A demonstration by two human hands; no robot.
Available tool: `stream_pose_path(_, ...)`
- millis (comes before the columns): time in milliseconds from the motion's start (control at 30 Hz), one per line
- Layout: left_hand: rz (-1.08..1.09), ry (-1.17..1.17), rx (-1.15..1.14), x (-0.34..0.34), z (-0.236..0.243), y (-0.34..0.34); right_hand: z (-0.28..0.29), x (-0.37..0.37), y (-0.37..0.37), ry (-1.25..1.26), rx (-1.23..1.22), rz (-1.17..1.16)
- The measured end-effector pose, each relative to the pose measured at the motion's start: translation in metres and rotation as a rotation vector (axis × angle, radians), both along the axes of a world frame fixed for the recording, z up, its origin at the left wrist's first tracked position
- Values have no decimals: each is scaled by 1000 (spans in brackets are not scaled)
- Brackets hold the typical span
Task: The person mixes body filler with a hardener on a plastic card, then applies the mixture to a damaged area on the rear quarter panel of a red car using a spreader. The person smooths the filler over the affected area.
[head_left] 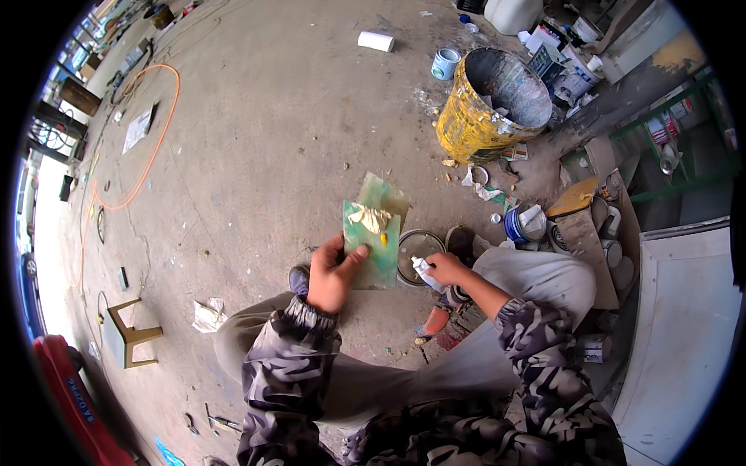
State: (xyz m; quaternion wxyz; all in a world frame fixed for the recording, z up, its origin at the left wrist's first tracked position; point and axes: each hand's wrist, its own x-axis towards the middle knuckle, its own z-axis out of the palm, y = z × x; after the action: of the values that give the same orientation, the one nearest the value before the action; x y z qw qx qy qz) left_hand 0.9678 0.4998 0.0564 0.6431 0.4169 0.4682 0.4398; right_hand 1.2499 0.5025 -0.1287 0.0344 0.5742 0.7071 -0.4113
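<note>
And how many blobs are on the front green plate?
2: a big cream blob high on the plate, a small yellow blob just below it. The left hand may hide more.

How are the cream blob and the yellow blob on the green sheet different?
The cream blob is big; the yellow blob is small. The cream blob is pale and spread wide; the yellow blob is bright and narrow. Both sit on the green sheet, held in the left hand.
</note>
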Motion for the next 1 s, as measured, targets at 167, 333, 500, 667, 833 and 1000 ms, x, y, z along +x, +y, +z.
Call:
stream_pose_path(167, -81, -131, -21, -4, -1, -26, -42, -7, -9, -141, 310, -169)
stream_pose_path(333, -120, -113, 0, -3, 8, -37, 27, -28, 8, 787, -158, -544)
stream_pose_path(500, -237, 3, 42, 11, 3, -48, 153, -64, -14, 1738, -691, -677)
stream_pose_path(667, -201, -20, 22, 31, 9, -64, 157, -56, -23, 1559, -337, -1091)
stream_pose_path(833, -167, -41, -16, 21, 18, -77, 178, -27, -38, 1526, -8, -736)
stream_pose_path(1000, -89, 18, 28, 21, 40, -75, 157, -21, -53, 1150, -147, -519)
